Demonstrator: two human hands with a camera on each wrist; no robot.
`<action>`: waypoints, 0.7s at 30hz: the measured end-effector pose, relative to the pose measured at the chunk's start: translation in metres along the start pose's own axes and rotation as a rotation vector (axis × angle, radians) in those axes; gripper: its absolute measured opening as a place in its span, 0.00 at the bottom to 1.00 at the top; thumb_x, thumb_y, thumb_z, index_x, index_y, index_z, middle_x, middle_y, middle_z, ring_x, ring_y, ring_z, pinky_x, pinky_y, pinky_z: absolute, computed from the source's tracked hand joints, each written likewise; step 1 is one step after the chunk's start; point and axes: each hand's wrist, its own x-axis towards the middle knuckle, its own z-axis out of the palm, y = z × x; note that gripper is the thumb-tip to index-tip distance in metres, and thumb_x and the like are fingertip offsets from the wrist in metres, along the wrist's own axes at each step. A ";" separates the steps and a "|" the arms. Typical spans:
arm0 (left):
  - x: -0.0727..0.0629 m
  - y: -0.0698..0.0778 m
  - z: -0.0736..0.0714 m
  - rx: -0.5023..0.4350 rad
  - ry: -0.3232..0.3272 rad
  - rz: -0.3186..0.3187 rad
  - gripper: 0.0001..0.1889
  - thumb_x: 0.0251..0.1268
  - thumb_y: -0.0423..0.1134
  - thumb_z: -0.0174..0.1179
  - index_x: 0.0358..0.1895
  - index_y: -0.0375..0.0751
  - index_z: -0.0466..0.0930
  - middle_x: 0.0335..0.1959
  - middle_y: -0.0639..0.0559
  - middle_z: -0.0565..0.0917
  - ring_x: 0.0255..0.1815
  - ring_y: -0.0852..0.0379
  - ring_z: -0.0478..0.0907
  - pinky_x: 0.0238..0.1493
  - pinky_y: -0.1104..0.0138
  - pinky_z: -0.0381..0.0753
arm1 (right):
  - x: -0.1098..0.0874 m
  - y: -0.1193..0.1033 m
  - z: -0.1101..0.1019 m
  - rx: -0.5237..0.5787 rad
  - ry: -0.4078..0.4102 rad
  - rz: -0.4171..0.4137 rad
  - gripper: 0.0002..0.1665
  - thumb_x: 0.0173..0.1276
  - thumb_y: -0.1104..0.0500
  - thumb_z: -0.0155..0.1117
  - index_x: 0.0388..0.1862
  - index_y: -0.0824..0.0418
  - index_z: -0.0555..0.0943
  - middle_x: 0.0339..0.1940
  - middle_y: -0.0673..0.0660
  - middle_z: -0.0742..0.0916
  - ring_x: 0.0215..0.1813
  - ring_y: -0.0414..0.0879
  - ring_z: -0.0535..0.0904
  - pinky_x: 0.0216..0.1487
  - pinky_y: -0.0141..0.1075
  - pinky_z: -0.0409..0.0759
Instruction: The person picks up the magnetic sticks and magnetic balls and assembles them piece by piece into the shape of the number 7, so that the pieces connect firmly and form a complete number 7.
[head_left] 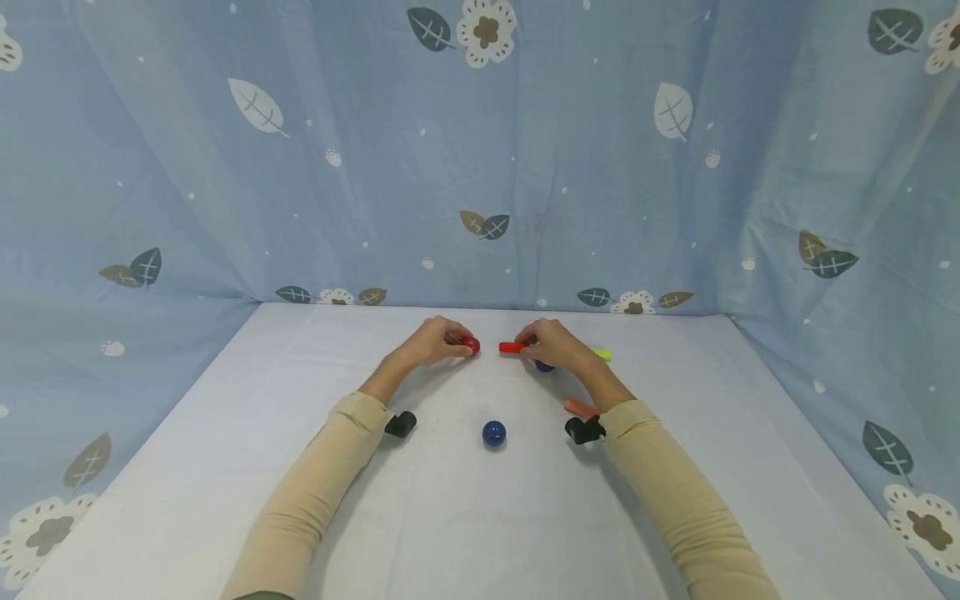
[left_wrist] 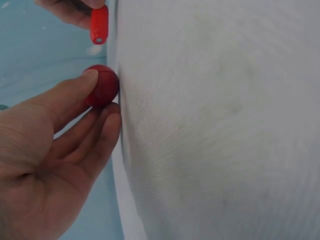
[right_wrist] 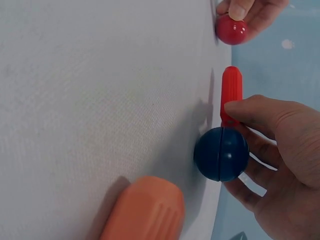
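My left hand [head_left: 435,340] pinches a glossy red ball [left_wrist: 103,86] between thumb and fingers, low over the far part of the white table. To its right, my right hand [head_left: 553,342] holds a red highlighter [right_wrist: 231,92] by one end, its other end facing the red ball. A dark blue ball [right_wrist: 221,154] with a seam sits under the right hand, close by the highlighter's held end; in the head view the hand partly covers it. The red ball and the highlighter are apart.
Another blue ball [head_left: 494,433] lies mid-table between the forearms. An orange highlighter [head_left: 580,407] lies by the right wrist, partly hidden. Beyond the right hand a yellow-green highlighter [head_left: 602,354] shows. A blue patterned curtain [head_left: 480,150] hangs behind the white table [head_left: 465,533].
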 end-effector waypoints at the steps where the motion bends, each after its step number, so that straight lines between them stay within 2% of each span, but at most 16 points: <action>1: 0.000 0.000 0.000 -0.002 -0.001 0.002 0.19 0.63 0.39 0.67 0.56 0.36 0.82 0.52 0.43 0.86 0.52 0.49 0.84 0.55 0.60 0.82 | 0.001 0.001 0.001 -0.001 -0.001 0.001 0.18 0.68 0.60 0.65 0.56 0.61 0.83 0.52 0.59 0.87 0.54 0.50 0.80 0.63 0.44 0.78; 13: 0.003 -0.001 -0.001 -0.003 -0.017 -0.004 0.18 0.63 0.39 0.67 0.55 0.37 0.82 0.52 0.43 0.86 0.54 0.49 0.83 0.57 0.59 0.82 | 0.004 -0.004 0.003 0.034 -0.002 0.013 0.17 0.67 0.61 0.66 0.55 0.59 0.84 0.52 0.57 0.87 0.53 0.50 0.81 0.63 0.44 0.79; 17: 0.003 -0.003 -0.002 -0.004 -0.019 -0.019 0.19 0.63 0.40 0.67 0.55 0.38 0.82 0.52 0.44 0.86 0.54 0.50 0.83 0.57 0.60 0.82 | 0.005 -0.005 0.004 0.028 0.002 -0.015 0.17 0.67 0.62 0.66 0.55 0.59 0.84 0.53 0.58 0.87 0.55 0.50 0.81 0.65 0.44 0.77; 21: 0.003 -0.004 -0.001 -0.020 -0.021 -0.006 0.19 0.62 0.39 0.67 0.55 0.37 0.82 0.52 0.43 0.86 0.53 0.50 0.84 0.56 0.61 0.82 | 0.005 -0.005 0.006 0.018 0.009 -0.022 0.17 0.67 0.62 0.66 0.55 0.60 0.84 0.51 0.58 0.87 0.53 0.50 0.81 0.63 0.43 0.78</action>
